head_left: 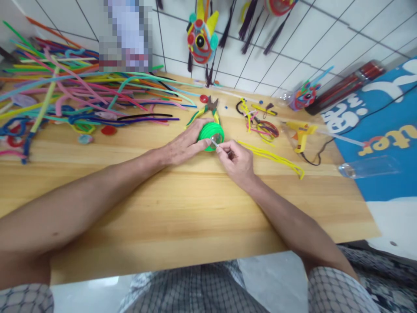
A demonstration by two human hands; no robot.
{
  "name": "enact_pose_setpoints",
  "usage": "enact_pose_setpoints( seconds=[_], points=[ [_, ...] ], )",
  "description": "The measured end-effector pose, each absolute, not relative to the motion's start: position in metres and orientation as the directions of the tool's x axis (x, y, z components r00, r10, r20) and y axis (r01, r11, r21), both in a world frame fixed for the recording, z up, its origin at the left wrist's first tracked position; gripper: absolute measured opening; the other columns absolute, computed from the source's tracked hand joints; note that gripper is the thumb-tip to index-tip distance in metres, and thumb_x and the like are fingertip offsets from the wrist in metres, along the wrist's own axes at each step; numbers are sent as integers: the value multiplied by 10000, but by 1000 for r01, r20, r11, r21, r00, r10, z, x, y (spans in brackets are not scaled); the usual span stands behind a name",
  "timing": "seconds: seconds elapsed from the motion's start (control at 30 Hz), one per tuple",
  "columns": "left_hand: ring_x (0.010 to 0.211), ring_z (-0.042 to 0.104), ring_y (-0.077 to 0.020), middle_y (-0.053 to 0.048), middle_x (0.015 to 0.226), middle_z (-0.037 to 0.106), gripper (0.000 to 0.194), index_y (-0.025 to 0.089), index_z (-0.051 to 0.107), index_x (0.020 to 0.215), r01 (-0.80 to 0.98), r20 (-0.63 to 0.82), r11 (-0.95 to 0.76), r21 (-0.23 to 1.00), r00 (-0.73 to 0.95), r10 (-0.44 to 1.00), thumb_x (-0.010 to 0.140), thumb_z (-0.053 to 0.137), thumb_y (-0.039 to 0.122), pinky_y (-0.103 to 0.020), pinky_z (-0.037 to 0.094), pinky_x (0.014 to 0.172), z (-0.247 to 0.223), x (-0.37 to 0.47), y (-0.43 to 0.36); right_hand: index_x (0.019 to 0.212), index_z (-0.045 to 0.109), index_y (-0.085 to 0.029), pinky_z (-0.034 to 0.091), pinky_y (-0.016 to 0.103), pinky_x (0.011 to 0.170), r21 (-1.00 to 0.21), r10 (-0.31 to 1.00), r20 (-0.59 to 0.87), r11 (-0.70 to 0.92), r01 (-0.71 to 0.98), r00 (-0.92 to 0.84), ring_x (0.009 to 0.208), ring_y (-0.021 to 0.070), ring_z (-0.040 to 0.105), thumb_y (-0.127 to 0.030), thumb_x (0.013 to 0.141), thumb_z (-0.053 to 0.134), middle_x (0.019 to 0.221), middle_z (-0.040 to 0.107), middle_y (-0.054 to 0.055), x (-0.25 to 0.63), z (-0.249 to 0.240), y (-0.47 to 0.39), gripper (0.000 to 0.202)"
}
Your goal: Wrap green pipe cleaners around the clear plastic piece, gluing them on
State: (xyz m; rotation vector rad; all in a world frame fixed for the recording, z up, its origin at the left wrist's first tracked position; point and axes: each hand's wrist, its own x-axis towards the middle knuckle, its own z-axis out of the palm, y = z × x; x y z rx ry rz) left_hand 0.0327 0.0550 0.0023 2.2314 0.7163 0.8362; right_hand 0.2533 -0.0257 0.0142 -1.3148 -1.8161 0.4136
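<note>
A round bright green coiled piece (210, 130) with a clear, shiny centre rests near the middle of the wooden table. My left hand (187, 143) grips it from the left, thumb across its front. My right hand (237, 161) is closed, its thumb and forefinger pinching a thin, light-coloured stick (215, 143) whose tip meets the green piece's centre. Just behind the green piece lie pliers (212, 104) with green and yellow handles. Bent yellow pipe cleaners (276, 158) lie to the right of my right hand.
Many coloured pipe cleaners (81, 87) cover the back left of the table (156, 217). At the right are a yellow glue gun (300, 132) with a black cord, a clear bottle (369, 167) and a dark red cylinder (345, 87). A colourful mask ornament (200, 41) hangs behind.
</note>
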Motion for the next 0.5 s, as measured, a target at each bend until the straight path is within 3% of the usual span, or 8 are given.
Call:
enact_pose_setpoints(
  seconds=[0.37, 0.5],
  points=[
    [1478, 553, -371, -198, 1544, 582, 685, 141, 456, 1573, 276, 339, -599, 752, 618, 710, 1097, 489, 633, -575, 422, 1319, -1, 35, 56, 839, 672, -249, 508, 286, 691, -723, 933, 352, 322, 611, -76, 648, 162, 610, -444, 975, 555, 770, 735, 18, 248, 10, -24, 265],
    [1490, 557, -400, -219, 1562, 580, 773, 130, 464, 1580, 284, 341, -594, 752, 604, 721, 1060, 486, 702, -586, 438, 1320, 0, 36, 55, 840, 670, -248, 504, 279, 672, -736, 935, 350, 315, 599, -62, 636, 161, 601, -433, 971, 555, 755, 728, 11, 247, 7, -23, 254]
  ],
)
